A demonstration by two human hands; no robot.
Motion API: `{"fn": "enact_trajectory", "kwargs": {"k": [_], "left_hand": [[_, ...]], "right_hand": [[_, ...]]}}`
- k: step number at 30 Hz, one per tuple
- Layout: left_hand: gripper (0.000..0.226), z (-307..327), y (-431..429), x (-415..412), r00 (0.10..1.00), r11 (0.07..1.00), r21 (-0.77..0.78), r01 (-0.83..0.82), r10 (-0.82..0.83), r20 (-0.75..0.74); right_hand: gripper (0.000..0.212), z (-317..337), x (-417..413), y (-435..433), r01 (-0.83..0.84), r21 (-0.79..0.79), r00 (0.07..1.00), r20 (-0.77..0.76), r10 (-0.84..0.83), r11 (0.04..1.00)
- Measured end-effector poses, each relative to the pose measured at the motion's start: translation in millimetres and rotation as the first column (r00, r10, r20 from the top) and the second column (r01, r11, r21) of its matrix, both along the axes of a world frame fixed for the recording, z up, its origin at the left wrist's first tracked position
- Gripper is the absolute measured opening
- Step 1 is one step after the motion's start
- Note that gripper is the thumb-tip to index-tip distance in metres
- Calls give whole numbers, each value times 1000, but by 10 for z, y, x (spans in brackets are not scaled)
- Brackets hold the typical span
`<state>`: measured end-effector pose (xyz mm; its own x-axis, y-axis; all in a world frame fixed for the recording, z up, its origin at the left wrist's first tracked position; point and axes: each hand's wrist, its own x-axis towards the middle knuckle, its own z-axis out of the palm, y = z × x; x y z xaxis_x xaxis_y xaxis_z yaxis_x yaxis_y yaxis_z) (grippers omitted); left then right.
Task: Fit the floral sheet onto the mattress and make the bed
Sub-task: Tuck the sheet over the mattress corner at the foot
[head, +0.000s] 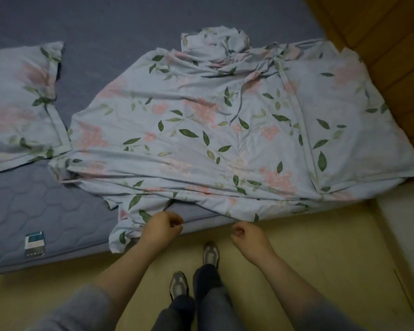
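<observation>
The blue-grey quilted mattress (110, 27) lies mostly bare. The floral sheet (213, 130) sits on its right half in a folded, creased heap, and its near edge spills over the mattress side towards the floor (308, 247). A pillow in a matching floral case (17, 103) rests on the left half, just beside the sheet.

The left hand (161, 226) is curled at the mattress edge against the hanging flap; I cannot tell whether its grip has cloth in it. The right hand (246, 236) hangs just below the sheet's hem, its grip narrow and holding nothing I can see.

The step in hand looks like taking the near hem to open the sheet out. It is best to pinch the hem itself, not a fold, with hands well apart, then lift and draw it left so the layers unfold. The pillow likely needs moving first.
</observation>
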<state>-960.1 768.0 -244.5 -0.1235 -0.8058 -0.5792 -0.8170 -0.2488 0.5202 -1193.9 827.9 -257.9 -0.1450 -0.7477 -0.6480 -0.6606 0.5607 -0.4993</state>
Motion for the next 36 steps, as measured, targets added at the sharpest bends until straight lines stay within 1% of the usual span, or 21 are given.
{"fn": "enact_trajectory", "kwargs": {"k": [2,4,6,8,9,12,15,19,20,21,23,24,27,28,30,32,33,36], "left_hand": [[20,-220,-12,27,999,1000,12,27,-27,22],[20,-440,-63,51,996,998,13,68,-69,50],[25,-682,-131,48,993,995,4,95,-95,75],[31,-924,-222,36,990,996,-25,89,-86,107],[33,-1046,-273,34,989,995,-40,86,-81,124],[37,-1443,-402,37,982,990,-67,125,-114,150],[48,-1832,-527,34,974,978,-122,171,-150,168],[62,-2261,-723,12,937,930,-215,298,-242,252],[61,-2339,-780,-4,927,917,-237,320,-252,278],[58,-2398,-833,-24,917,906,-250,341,-262,301],[45,-2463,-922,-68,883,891,-226,393,-297,363],[39,-2486,-954,-86,858,886,-191,422,-323,399],[29,-2505,-992,-120,797,854,-161,494,-370,478],[26,-2494,-986,-118,779,842,-162,514,-379,500],[23,-2423,-945,-138,760,814,-199,546,-380,527],[28,-2344,-868,-138,760,779,-251,575,-394,517],[31,-2279,-805,-134,755,767,-246,593,-424,500],[34,-2125,-574,-83,709,743,-165,648,-510,486]], "right_hand": [[25,-247,72,-16,-97,30,995,-11,97,995],[29,-484,141,-100,-152,33,988,-27,152,988],[28,-784,205,-205,-172,29,985,-13,172,985],[25,-1090,265,-337,-176,16,984,0,176,984],[27,-1235,299,-416,-180,2,984,-9,180,984],[36,-1660,371,-658,-210,-62,976,-75,206,976],[45,-2024,420,-896,-293,-90,946,-168,276,952],[61,-2403,451,-1076,-394,-131,893,-288,345,910],[61,-2482,449,-1102,-395,-128,885,-317,340,910],[55,-2552,435,-1121,-388,-129,877,-356,322,913],[31,-2630,387,-1152,-419,-122,838,-433,332,900],[23,-2646,362,-1148,-438,-127,828,-444,344,890],[11,-2651,263,-1040,-400,-252,884,-360,298,881],[9,-2638,241,-987,-374,-292,904,-325,277,880],[8,-2544,201,-849,-352,-305,922,-278,271,885],[8,-2427,182,-712,-336,-319,928,-275,253,886],[9,-2357,170,-636,-329,-326,930,-275,244,886],[10,-2240,167,-376,-324,-333,932,-270,240,886]]}}
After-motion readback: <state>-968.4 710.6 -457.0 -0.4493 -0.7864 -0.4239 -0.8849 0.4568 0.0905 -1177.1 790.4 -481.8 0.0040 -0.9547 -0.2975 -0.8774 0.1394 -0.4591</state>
